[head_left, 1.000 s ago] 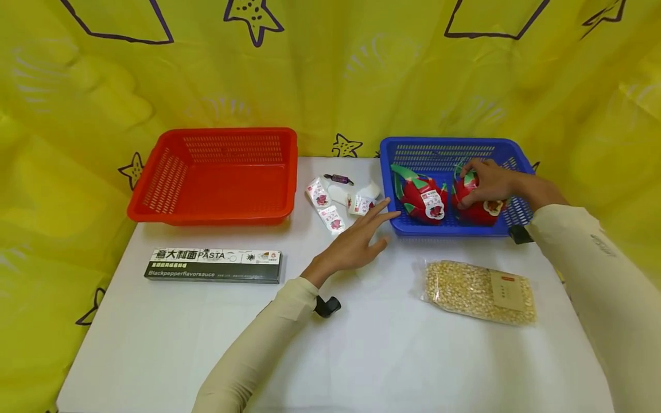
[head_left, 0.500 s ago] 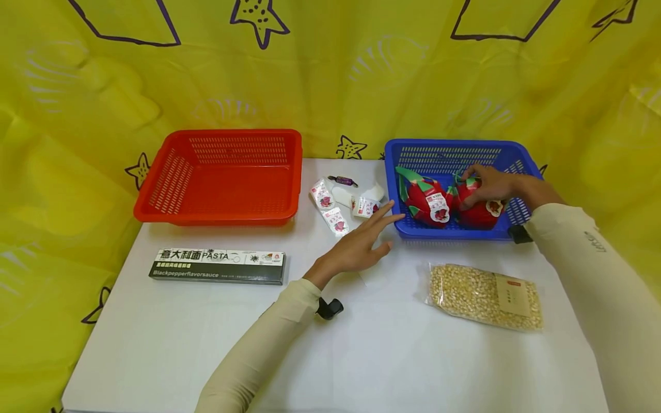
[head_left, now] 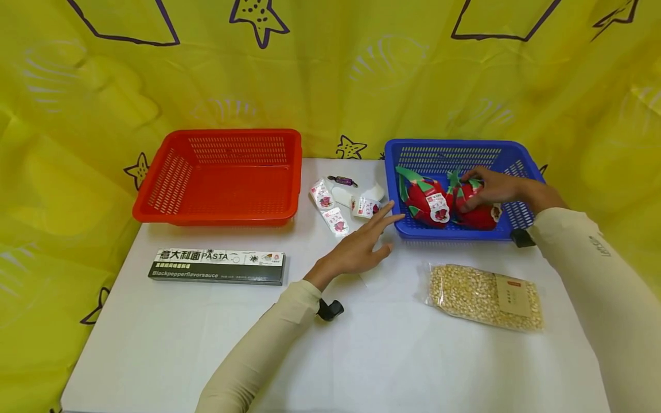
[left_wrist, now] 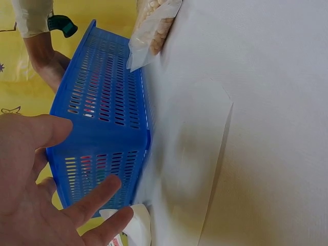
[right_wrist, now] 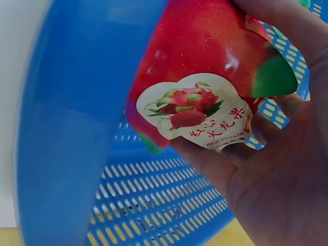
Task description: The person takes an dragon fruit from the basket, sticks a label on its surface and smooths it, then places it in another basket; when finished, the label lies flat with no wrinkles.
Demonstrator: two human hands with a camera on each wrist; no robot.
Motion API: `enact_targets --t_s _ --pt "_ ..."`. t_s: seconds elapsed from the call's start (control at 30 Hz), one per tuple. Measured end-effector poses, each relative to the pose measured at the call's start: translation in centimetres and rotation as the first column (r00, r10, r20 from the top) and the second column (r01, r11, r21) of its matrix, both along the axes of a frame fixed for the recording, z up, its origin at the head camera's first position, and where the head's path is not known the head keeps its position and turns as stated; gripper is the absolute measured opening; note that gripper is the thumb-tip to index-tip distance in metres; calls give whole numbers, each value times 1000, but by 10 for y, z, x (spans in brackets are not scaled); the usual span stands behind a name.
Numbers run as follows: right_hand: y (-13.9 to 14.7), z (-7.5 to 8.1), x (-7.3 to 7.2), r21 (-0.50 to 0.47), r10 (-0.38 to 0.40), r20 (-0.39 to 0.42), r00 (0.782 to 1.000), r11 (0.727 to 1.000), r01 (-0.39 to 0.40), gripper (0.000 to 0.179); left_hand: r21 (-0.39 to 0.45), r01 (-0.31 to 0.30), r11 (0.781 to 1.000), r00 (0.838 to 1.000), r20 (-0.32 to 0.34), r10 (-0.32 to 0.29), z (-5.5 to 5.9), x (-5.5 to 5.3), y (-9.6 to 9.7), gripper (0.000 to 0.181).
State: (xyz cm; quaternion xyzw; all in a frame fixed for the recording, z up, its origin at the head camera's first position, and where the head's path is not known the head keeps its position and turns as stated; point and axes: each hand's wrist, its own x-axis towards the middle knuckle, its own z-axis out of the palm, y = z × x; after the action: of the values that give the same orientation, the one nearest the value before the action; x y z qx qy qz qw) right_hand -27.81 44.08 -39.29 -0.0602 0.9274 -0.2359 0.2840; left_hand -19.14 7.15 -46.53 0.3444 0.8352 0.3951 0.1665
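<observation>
In the blue basket (head_left: 449, 234) lie two red dragon fruits with green leaf tips and white stickers. My right hand (head_left: 496, 190) grips the right dragon fruit (head_left: 477, 219), thumb and fingers round its upper side. The right wrist view shows this fruit's sticker (right_wrist: 187, 107) printed with a dragon fruit picture, close to the basket wall. Beside it, on the left, sits the other dragon fruit (head_left: 419, 205). My left hand (head_left: 358, 249) holds nothing, its fingers spread at the basket's front left corner. The left wrist view has these spread fingers (left_wrist: 95, 202) in front of the perforated basket side.
A red basket (head_left: 237, 221) stands at the back left, with a pasta box (head_left: 217, 267) in front. Between the baskets lie sticker sheets (head_left: 330, 209), a crumpled sticker (head_left: 365, 207) and a purple-wrapped candy (head_left: 343, 181). A bag of corn kernels (head_left: 480, 295) lies front right.
The right dragon fruit has shifted left against the other one and turned in my right hand, its sticker swinging rightward. My left hand stays in place. The head view has shifted slightly.
</observation>
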Motion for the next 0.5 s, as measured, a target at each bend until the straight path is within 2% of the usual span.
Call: enact_targets --t_s 0.2,0.5 --pt "-2 -1 1 -17 -10 23 1000 1000 10 90 2 1 1000 1000 0 -1 0 1 0 72" --pt "0 1 5 10 3 11 1000 1000 -3 94 4 3 1000 1000 5 -3 0 1 -1 73"
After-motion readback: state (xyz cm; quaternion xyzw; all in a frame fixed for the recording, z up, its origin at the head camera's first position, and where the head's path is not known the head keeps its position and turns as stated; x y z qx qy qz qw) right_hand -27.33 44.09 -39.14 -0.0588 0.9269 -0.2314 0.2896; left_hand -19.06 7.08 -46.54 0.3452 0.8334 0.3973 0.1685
